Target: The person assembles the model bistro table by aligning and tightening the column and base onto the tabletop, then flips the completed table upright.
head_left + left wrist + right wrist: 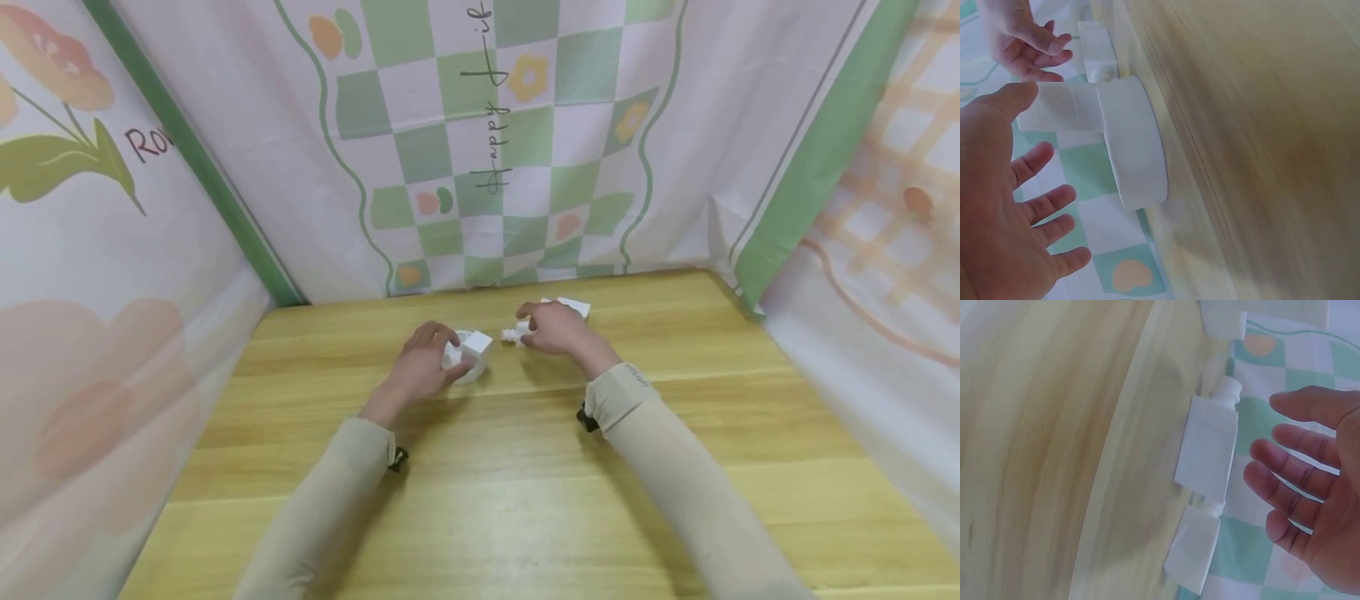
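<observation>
Near the far edge of the wood-grained tabletop (495, 500), the head view gives me a left hand (422, 364) around a white square-sided block (478, 342) standing on a white round holder (480, 372), a right hand (558, 327) beside it. The left wrist view shows that grip's fingers spread apart; thumb contact I can't tell. The right wrist view shows fingers apart, near two white flat-sided bottles (1207, 447) lying with necks toward the holder.

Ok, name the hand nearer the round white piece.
Left. The left hand is at the left edge of the round white piece; the right hand is away to its right, by two white bottles.
</observation>
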Tool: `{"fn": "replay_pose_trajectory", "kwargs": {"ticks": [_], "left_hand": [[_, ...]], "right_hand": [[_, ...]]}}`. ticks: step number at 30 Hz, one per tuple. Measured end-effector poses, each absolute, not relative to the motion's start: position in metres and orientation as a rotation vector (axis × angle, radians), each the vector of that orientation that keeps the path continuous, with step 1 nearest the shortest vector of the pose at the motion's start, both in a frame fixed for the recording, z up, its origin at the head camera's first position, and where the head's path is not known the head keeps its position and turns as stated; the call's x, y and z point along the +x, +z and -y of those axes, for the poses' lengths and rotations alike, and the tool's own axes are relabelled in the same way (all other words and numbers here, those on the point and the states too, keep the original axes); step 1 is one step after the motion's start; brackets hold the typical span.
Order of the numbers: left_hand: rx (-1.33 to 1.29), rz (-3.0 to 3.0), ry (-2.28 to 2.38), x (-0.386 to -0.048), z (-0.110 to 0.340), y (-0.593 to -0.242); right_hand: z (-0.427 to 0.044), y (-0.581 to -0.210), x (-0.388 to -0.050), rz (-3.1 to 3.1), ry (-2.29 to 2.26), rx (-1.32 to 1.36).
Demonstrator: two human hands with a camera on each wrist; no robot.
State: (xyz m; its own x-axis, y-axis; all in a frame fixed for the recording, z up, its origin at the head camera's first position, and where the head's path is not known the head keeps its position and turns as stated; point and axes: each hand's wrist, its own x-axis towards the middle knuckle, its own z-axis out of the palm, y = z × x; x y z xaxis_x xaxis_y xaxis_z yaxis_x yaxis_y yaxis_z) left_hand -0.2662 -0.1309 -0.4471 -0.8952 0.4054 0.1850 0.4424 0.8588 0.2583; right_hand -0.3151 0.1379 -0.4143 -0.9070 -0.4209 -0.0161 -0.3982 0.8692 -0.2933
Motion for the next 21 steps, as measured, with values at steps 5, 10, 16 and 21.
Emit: {"fn": "replay_pose_trajectory", "kwargs": {"ticks": [5, 10, 16, 21], "left_hand": [[-0.674, 2.88, -0.44, -0.266, 0.127, -0.448], [-0.661, 2.9, -0.437, -0.267, 0.124, -0.449], [-0.634, 2.934, -0.443, -0.271, 0.122, -0.451], [-0.628, 2.933, -0.453, -0.271, 0.12, -0.453]], "right_hand": [[-0.146, -0.419, -0.321, -2.987, -0.404, -0.629], [-0.153, -0.421, -0.324, -2.994, -0.361, -0.599], [-0.159, -0.422, -0.324, -2.994, -0.345, -0.582], [-0.161, -0.427, -0.327, -2.998, -0.349, -0.577]]}}
